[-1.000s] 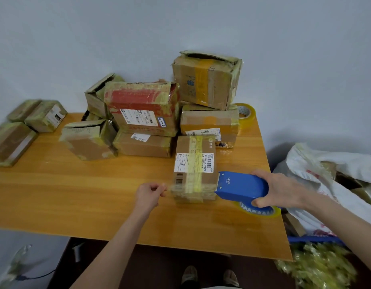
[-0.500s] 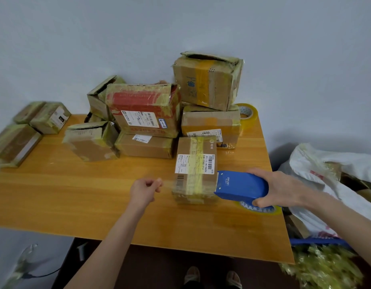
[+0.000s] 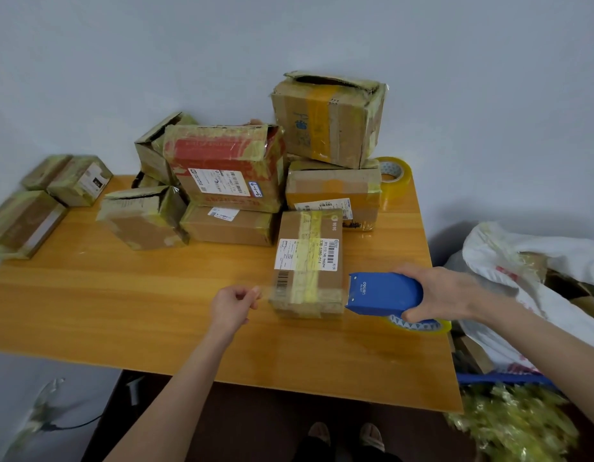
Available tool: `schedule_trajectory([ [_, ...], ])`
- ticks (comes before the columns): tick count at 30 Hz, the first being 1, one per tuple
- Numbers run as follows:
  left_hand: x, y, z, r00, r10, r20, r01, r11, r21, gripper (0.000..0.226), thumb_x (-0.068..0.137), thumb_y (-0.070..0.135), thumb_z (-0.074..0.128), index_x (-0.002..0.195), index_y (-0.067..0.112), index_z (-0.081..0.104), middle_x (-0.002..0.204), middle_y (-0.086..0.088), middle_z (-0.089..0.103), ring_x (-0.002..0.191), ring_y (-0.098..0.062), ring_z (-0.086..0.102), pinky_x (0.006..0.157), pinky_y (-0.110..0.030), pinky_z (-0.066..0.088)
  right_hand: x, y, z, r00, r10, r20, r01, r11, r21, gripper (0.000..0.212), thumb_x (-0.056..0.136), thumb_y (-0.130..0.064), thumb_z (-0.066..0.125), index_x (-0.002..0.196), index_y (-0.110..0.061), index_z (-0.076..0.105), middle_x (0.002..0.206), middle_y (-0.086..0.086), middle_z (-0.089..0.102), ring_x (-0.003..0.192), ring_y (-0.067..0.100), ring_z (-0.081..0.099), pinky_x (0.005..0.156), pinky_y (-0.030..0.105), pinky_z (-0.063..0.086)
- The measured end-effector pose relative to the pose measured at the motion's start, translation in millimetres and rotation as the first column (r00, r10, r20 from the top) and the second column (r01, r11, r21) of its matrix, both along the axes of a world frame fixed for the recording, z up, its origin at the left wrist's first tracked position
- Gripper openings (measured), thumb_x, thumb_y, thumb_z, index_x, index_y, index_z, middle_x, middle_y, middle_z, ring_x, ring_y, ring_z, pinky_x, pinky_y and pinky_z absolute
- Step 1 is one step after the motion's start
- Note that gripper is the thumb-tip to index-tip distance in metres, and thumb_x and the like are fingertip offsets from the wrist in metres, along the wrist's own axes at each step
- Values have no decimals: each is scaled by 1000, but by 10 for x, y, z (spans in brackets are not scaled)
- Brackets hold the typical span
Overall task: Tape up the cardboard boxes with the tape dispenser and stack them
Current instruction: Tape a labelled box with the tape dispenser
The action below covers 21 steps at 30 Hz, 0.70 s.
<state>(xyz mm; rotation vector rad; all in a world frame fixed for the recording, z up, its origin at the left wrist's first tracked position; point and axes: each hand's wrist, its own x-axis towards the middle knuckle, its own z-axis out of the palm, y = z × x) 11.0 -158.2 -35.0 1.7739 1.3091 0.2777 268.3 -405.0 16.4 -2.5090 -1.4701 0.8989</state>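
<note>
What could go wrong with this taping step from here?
The left hand seems to pinch a stretched tape end beside the box; it may twist or stick to itself.
Neither hand presses the box down, so the tape dispenser in the right hand could drag it.
The top box at the back sits askew; it might topple.

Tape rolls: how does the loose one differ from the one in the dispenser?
The loose roll stands on edge, untouched; the dispenser roll lies flat under the blue dispenser that the right hand grips. The loose roll shows its core opening; the dispenser roll only its rim. Both are yellowish.
</note>
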Motion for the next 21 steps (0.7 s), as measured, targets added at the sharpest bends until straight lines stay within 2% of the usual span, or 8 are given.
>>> schedule_trajectory([
  [5, 21, 40, -190, 996, -69, -62, 67, 997, -22, 29, 94, 26, 59, 76, 6, 71, 71, -7, 69, 64, -20, 58, 62, -42, 55, -84, 78, -157, 998, -29, 57, 33, 997, -72, 71, 67, -52, 67, 131, -42, 37, 100, -13, 60, 88, 12, 60, 76, 36, 55],
  [9, -1, 63, -283, 986, -161, -53, 159, 987, -29, 30, 96, 28, 56, 73, 13, 68, 74, -12, 69, 59, -19, 55, 62, -43, 55, -172, 186, -209, 994, -32, 106, 47, 989, -142, 64, 72, -49, 67, 128, -39, 37, 99, -11, 60, 88, 15, 60, 71, 33, 52],
  [13, -20, 111, -304, 979, -200, -27, 195, 973, -123, 26, 97, 35, 52, 101, 15, 69, 69, -3, 64, 56, -14, 52, 57, -33, 50, -219, 242, -228, 992, -67, 107, 84, 982, -171, 66, 70, -48, 67, 127, -40, 36, 99, -9, 60, 88, 16, 60, 72, 34, 53],
  [15, -50, 130, -307, 971, -221, -95, 210, 971, -118, 34, 97, 41, 50, 116, 16, 64, 74, -2, 65, 61, -15, 57, 58, -31, 52, -234, 258, -234, 991, -75, 114, 93, 981, -170, 67, 70, -47, 67, 128, -41, 35, 99, -9, 59, 88, 17, 59, 70, 33, 53],
  [16, -67, 135, -301, 959, -226, -174, 220, 974, -48, 38, 97, 42, 50, 122, 16, 60, 81, -2, 66, 66, -16, 59, 58, -29, 53, -234, 269, -240, 991, -75, 109, 93, 980, -173, 68, 70, -47, 68, 129, -41, 35, 99, -9, 59, 88, 17, 59, 70, 33, 52],
  [18, -129, 106, -279, 944, -175, -280, 238, 948, 212, 36, 97, 34, 52, 126, 14, 58, 99, -3, 65, 74, -14, 58, 55, -19, 43, -245, 292, -250, 995, -70, 74, 82, 981, -176, 68, 70, -47, 68, 129, -40, 35, 99, -9, 60, 88, 17, 59, 69, 33, 52],
  [19, -160, 68, -252, 951, -172, -256, 262, 888, 378, 31, 95, 27, 55, 123, 14, 60, 104, -3, 64, 77, -12, 57, 56, -15, 39, -251, 302, -255, 996, -62, 69, 73, 983, -169, 68, 70, -47, 69, 129, -39, 36, 99, -8, 60, 89, 17, 59, 69, 32, 51],
  [21, -158, -67, -197, 931, -318, -179, 356, 682, 639, 26, 89, 16, 63, 114, 11, 65, 103, -3, 64, 83, -14, 61, 63, -14, 43, -242, 323, -245, 996, -29, 88, 43, 987, -156, 68, 71, -48, 69, 130, -38, 36, 101, -8, 60, 90, 16, 59, 69, 30, 50],
])
